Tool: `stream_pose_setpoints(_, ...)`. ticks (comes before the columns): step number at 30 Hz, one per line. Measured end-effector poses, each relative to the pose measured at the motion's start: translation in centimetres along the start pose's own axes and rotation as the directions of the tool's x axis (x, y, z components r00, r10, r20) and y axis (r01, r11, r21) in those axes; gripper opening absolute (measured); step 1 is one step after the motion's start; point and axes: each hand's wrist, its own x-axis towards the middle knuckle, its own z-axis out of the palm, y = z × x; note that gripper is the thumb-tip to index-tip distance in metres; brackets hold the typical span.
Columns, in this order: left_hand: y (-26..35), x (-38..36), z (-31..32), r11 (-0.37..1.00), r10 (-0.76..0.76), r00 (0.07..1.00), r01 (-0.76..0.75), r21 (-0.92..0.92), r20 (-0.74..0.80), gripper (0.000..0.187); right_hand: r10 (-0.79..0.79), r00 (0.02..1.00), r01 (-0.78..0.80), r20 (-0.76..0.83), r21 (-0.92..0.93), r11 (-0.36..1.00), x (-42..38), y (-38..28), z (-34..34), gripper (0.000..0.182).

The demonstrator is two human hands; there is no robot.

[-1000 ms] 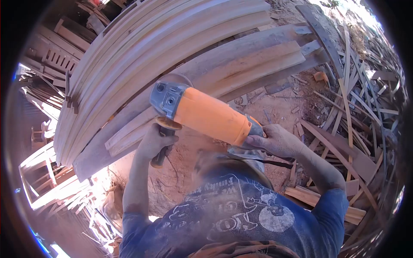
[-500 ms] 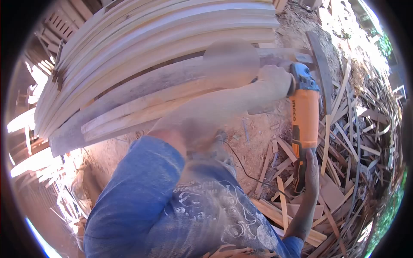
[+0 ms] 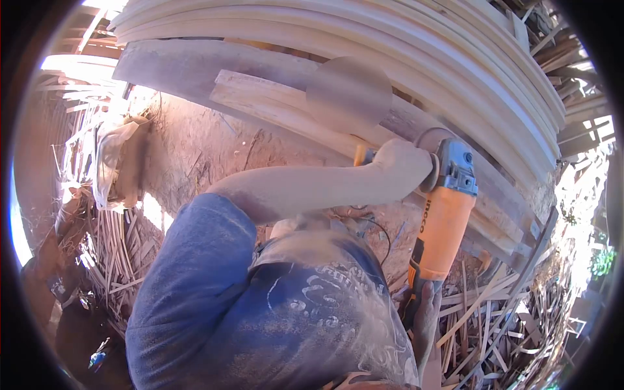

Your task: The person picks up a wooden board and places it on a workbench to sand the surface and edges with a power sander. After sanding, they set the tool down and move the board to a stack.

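An orange angle grinder with a grey-blue head slants across the right half of the view. My left hand is closed around the side handle by its head, and a yellow handle end pokes out to the left of the fist. Lower down, my right hand wraps the black rear grip. The grinder's round edge by the head overlaps the long wooden beam. On that beam lies a narrower pale plank, passing behind my left hand and partly covered by a blurred patch.
Beyond the beam, several long pale boards lie stacked side by side. Thin wood offcuts litter the ground at right, and more strips lie at left. A dark cord runs near my body. A whitish bag stands at left.
My view has turned, so the boards now slope down to the right. The grinder, still in both hands, appears lower and slightly further left, with its head over the beam.
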Motion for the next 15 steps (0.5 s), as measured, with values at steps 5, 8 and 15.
stream_pose_setpoints(5, -11.8, -10.2, -4.4, 0.971, -0.239, 0.971, 0.239, 0.0, 0.013, 0.018, -0.216, 0.949, 0.268, 0.231, -0.225, 0.937, 2.5, -1.5, 11.1, 0.059)
stream_pose_setpoints(8, -18.6, -15.9, -6.4, 0.91, -0.413, 0.911, 0.413, 0.028, -0.008, 0.02, -0.154, 0.931, 0.229, 0.332, -0.201, 0.952, 2.1, -6.5, 21.0, 0.072)
stream_pose_setpoints(15, -30.0, -24.1, -9.4, 0.763, -0.638, 0.733, 0.644, -0.064, -0.234, 0.024, -0.02, 0.856, 0.35, 0.517, -0.55, 0.758, 5.8, -12.0, 33.0, 0.095)
